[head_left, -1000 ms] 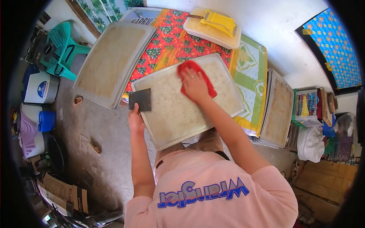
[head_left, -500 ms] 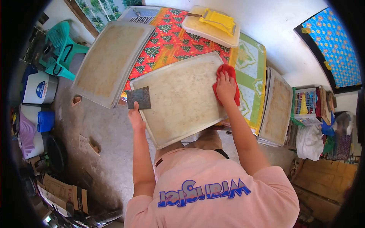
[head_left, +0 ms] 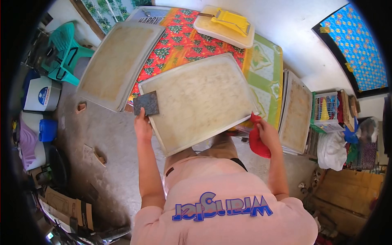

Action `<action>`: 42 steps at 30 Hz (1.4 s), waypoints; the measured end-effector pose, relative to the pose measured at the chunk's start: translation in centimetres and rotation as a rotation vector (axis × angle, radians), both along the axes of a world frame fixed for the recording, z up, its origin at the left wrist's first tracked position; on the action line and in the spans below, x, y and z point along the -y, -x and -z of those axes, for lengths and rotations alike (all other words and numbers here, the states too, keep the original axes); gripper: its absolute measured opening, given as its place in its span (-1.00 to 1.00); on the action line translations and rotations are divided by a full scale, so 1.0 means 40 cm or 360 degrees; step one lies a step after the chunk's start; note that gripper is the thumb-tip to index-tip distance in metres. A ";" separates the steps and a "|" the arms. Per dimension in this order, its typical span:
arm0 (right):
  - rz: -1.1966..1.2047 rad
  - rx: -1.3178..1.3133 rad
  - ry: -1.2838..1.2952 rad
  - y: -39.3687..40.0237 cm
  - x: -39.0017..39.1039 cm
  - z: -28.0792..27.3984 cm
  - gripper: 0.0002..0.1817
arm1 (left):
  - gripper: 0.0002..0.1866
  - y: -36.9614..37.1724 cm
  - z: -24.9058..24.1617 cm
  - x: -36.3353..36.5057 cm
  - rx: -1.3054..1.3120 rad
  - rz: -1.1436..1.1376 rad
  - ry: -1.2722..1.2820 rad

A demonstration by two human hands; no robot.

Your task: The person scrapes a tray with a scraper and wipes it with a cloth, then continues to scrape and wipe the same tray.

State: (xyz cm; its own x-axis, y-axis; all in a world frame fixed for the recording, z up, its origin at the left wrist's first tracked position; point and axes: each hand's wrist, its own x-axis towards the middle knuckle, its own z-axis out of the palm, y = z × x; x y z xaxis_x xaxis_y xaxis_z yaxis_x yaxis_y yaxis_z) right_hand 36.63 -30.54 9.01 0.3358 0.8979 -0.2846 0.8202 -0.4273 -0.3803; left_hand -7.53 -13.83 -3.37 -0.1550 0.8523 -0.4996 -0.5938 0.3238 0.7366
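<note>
A large pale baking tray (head_left: 200,98) with worn brownish patches lies tilted in front of me, its far part over the table. My left hand (head_left: 143,127) grips a dark, flat square scraper-like plate (head_left: 146,103) at the tray's left edge, with the thumb on top; its fingers underneath are hidden. At the tray's near right corner, my right hand (head_left: 269,135) is closed around a red cloth (head_left: 257,143). One end of the cloth touches the corner and the rest hangs below the hand.
More trays (head_left: 118,61) lie on the table's left side, and a stack of trays (head_left: 295,112) stands at right. A lidded white container (head_left: 223,30) bears a yellow plastic item (head_left: 231,21). A green chair (head_left: 67,53) is at left, a crate (head_left: 325,108) at right.
My right hand has moved with the red cloth from the tray's right side down to its near right corner. My left hand and the tray have shifted only slightly.
</note>
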 end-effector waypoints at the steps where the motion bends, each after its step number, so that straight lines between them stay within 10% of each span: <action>1: 0.0004 0.0110 -0.0101 0.009 -0.011 -0.017 -0.71 | -0.59 0.003 -0.022 0.025 -0.0034 -0.0014 0.0032; 17: -0.0213 0.0481 -0.0948 0.123 -0.392 0.326 -0.58 | -0.60 0.070 -0.053 0.246 0.0454 0.0335 0.0111; 25: -0.1822 -0.0161 -0.0911 0.580 -0.275 0.240 -0.54 | -0.61 0.084 -0.045 0.239 0.0593 0.0345 0.0120; 28: -0.1892 -0.0395 -0.0895 0.556 -0.196 0.228 -0.55 | -0.60 0.084 -0.044 0.234 0.0526 0.0325 0.0129; 36: -0.0175 0.0665 -0.0871 0.066 -0.216 0.262 -0.62 | -0.54 -0.012 -0.154 0.121 -0.0928 0.0216 0.0005; 42: 0.0167 0.0748 -0.0932 0.001 -0.200 0.301 -0.63 | -0.57 -0.186 -0.136 -0.170 -0.0359 0.0536 -0.0048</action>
